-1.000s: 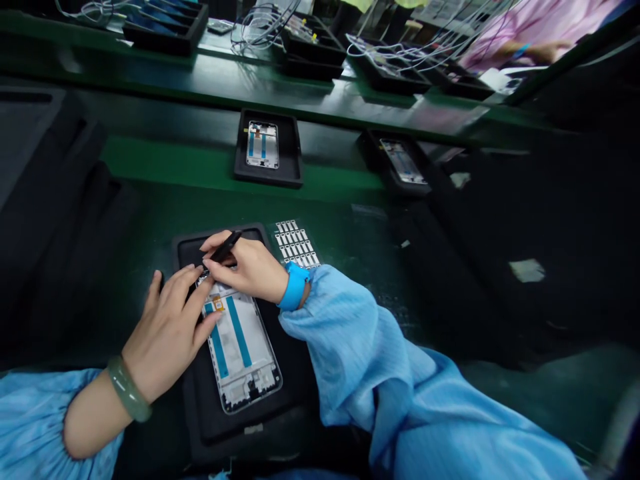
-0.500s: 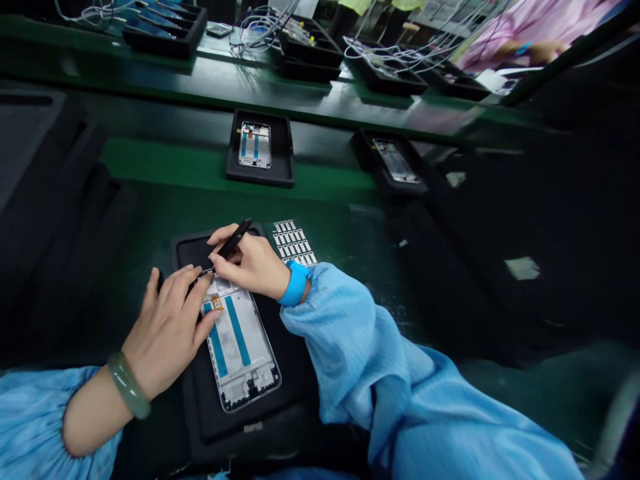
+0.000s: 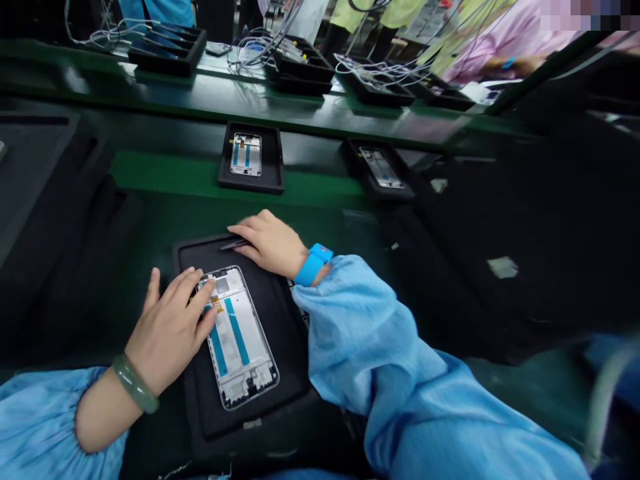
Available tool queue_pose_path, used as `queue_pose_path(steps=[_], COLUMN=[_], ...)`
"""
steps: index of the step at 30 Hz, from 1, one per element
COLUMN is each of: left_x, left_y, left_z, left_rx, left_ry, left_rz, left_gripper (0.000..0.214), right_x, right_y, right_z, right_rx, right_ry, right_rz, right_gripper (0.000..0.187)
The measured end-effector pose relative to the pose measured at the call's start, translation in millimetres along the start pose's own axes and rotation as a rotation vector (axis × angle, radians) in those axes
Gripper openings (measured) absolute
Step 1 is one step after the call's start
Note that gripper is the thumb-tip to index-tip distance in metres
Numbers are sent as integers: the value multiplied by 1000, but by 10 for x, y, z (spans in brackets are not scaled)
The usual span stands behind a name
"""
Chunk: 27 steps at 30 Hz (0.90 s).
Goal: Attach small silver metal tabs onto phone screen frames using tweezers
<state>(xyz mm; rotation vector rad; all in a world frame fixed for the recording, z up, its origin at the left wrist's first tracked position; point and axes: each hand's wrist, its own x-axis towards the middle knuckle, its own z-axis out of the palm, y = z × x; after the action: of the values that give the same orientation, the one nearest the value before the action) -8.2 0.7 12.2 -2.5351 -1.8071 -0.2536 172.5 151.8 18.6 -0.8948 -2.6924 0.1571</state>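
Observation:
A white phone frame (image 3: 239, 340) with two blue strips lies in a black tray (image 3: 280, 320) in front of me. My left hand (image 3: 173, 327) rests flat on the frame's upper left corner, fingers stretched out. My right hand (image 3: 273, 241) lies over the tray's far edge, holding black tweezers (image 3: 233, 245) whose tip points left. A blue band (image 3: 313, 264) sits on my right wrist and a green bangle (image 3: 134, 385) on my left.
Two more black trays with phone frames (image 3: 246, 155) (image 3: 379, 168) stand on the green belt (image 3: 165, 179) beyond. Further back, trays with cables (image 3: 300, 63) line a green shelf. People in coloured gowns stand at the top right.
My right hand has lifted the tweezers off the frame's top edge and moved away to the tray's far rim, covering the sheet of small parts. The left hand stays on the frame.

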Motion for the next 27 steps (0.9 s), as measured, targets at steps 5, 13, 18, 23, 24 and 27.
queue_pose_path(steps=[5, 13, 18, 23, 24, 27], left_x=[-43, -28, -28, -41, -44, -55], left_y=[-31, -162, -168, -221, -228, -223], left_z=[16, -171, -26, 112, 117, 111], left_rx=[-55, -223, -141, -90, -87, -78], left_ry=[1, 363, 282, 205, 194, 170], left_rz=[-10, -257, -223, -246, -253, -256], left_gripper=[36, 48, 41, 40, 40, 40], right_x=[115, 434, 1058, 1577, 1575, 1355], right_y=[71, 954, 1013, 634, 608, 650], right_z=[-22, -834, -535, -163, -148, -148], right_rx=[-171, -299, -213, -172, -187, -253], right_ry=[-194, 39, 14, -127, -157, -280], right_rz=[-49, 530, 706, 552, 520, 459], right_gripper=[25, 34, 45, 46, 42, 31])
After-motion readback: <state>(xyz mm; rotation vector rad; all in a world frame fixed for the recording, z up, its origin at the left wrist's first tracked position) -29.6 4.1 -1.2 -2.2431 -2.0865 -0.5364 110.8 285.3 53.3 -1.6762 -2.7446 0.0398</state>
